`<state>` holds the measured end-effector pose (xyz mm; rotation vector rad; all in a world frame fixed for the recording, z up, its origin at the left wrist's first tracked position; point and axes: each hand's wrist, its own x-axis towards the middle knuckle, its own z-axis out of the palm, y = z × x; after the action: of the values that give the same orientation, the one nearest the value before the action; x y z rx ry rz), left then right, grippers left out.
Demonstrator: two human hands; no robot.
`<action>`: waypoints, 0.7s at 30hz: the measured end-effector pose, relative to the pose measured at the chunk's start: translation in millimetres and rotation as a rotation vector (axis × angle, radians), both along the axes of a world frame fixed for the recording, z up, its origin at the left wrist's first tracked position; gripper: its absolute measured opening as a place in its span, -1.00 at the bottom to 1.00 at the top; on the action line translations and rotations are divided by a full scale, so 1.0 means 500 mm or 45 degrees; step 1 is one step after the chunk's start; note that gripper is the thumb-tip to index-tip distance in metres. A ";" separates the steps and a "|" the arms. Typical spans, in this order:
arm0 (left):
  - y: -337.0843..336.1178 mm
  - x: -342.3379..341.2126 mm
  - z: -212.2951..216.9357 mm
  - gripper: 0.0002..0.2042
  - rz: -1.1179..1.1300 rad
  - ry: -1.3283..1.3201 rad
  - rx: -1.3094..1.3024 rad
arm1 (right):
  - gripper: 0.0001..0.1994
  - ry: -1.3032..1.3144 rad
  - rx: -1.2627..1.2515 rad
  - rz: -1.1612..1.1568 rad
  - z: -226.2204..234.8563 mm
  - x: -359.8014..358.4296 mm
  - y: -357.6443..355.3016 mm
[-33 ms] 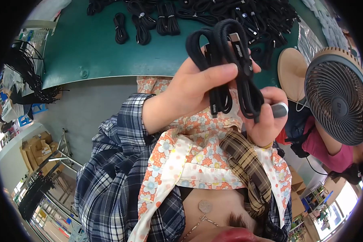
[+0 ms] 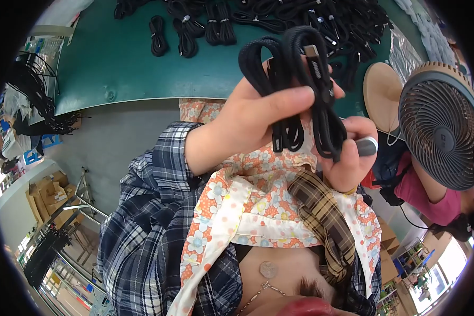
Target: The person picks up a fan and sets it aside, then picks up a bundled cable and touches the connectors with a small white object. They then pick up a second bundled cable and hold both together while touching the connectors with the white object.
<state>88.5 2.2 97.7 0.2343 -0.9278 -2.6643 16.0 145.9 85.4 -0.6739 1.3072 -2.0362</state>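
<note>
My left hand [image 2: 268, 102] is closed around two coiled black braided cables, held up in front of the floral apron [image 2: 216, 205]. The left coil [image 2: 257, 55] leans away to the left. On the right coil [image 2: 329, 129], a metal USB plug points up near the top. Just below and right of the coils, my right hand [image 2: 347, 158] has its fingers curled around a small grey rounded object [image 2: 366, 146] with a silvery edge. Most of that object is hidden in the fingers, so its kind does not show. The right fingers are close to the right coil's lower end; whether they touch it, I cannot tell.
Many coiled black cables [image 2: 353, 31] lie heaped at the back of the green table [image 2: 126, 79], with several single bundles to their left. A grey fan [image 2: 441, 134] and a round tan disc [image 2: 380, 95] stand at the right. Another person's pink sleeve [image 2: 413, 192] shows beyond.
The two coils have shifted and turned very slightly in my left hand. My right hand has moved a touch to the right, still holding the grey object.
</note>
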 end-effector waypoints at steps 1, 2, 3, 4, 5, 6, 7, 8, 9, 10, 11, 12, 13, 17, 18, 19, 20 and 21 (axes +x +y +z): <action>-0.002 0.003 0.003 -0.53 -0.040 0.058 -0.061 | -0.72 0.076 -0.100 0.015 -0.005 0.001 0.002; -0.005 0.006 0.006 -0.50 -0.080 0.116 -0.123 | -0.72 0.074 -0.099 0.018 -0.008 0.000 0.004; -0.007 0.010 0.010 -0.46 -0.114 0.174 -0.186 | -0.72 0.104 -0.123 0.047 -0.008 -0.001 0.007; -0.007 0.014 0.013 -0.46 -0.107 0.172 -0.187 | -0.72 0.135 -0.148 0.076 -0.008 -0.001 0.009; -0.008 0.018 0.015 -0.44 -0.121 0.142 -0.229 | -0.72 0.166 -0.172 0.104 -0.007 0.000 0.009; -0.009 0.022 0.018 -0.41 -0.135 0.112 -0.271 | -0.72 0.164 -0.173 0.111 -0.002 0.003 0.009; -0.010 0.025 0.019 -0.38 -0.150 0.082 -0.312 | -0.72 0.120 -0.133 0.131 0.006 0.007 0.010; -0.012 0.028 0.018 -0.38 -0.146 0.081 -0.312 | -0.71 0.077 -0.093 0.149 0.013 0.010 0.012; -0.013 0.031 0.018 -0.38 -0.155 0.058 -0.329 | -0.71 0.034 -0.053 0.166 0.016 0.012 0.013; -0.015 0.033 0.017 -0.37 -0.165 0.035 -0.347 | -0.71 0.035 -0.052 0.167 0.011 0.010 0.016; -0.016 0.035 0.017 -0.37 -0.175 0.013 -0.365 | -0.71 0.057 -0.049 0.208 0.002 0.004 0.023; -0.015 0.035 0.017 -0.37 -0.175 0.014 -0.364 | -0.70 0.080 -0.045 0.247 -0.008 -0.001 0.030; -0.015 0.034 0.018 -0.38 -0.160 0.006 -0.342 | -0.69 0.101 -0.044 0.288 -0.014 -0.004 0.033; -0.015 0.033 0.026 -0.41 -0.134 -0.037 -0.259 | -0.60 0.064 -0.105 0.292 -0.021 -0.001 0.030; -0.015 0.033 0.028 -0.42 -0.138 -0.062 -0.213 | -0.60 0.065 -0.104 0.291 -0.017 0.001 0.026; -0.015 0.032 0.029 -0.43 -0.143 -0.088 -0.168 | -0.55 0.052 -0.124 0.282 -0.008 0.004 0.018; -0.015 0.031 0.027 -0.43 -0.144 -0.087 -0.168 | -0.51 0.038 -0.145 0.273 0.000 0.007 0.011; -0.012 0.029 0.021 -0.43 -0.097 -0.060 -0.199 | -0.45 0.025 -0.166 0.265 0.004 0.008 0.007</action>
<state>103.1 -4.0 108.1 0.2310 -1.1757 -2.6474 20.1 149.3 87.4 -0.8536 1.0729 -1.9605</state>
